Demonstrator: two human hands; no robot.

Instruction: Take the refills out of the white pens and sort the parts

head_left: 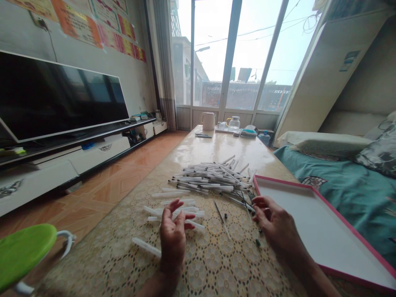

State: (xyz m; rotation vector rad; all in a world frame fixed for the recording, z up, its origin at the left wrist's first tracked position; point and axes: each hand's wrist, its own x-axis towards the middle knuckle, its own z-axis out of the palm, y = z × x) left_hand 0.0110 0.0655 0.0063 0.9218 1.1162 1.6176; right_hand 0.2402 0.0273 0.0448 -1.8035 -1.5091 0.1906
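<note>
A heap of white pen barrels [210, 175] lies in the middle of the long table [216, 148]. More loose white barrels [177, 211] lie nearer to me. My left hand [172, 235] hovers over these, fingers apart, holding nothing. My right hand [274, 225] rests by the heap's near right edge, fingers curled toward thin dark refills [239, 201]. I cannot make out whether it holds one. A single refill [220, 212] lies between the hands.
A shallow white tray with a pink rim [340, 218] lies at the right of the table. A jug, a glass teapot and small items [227, 123] stand at the far end. A green stool [23, 253] is at my left, a bed at the right.
</note>
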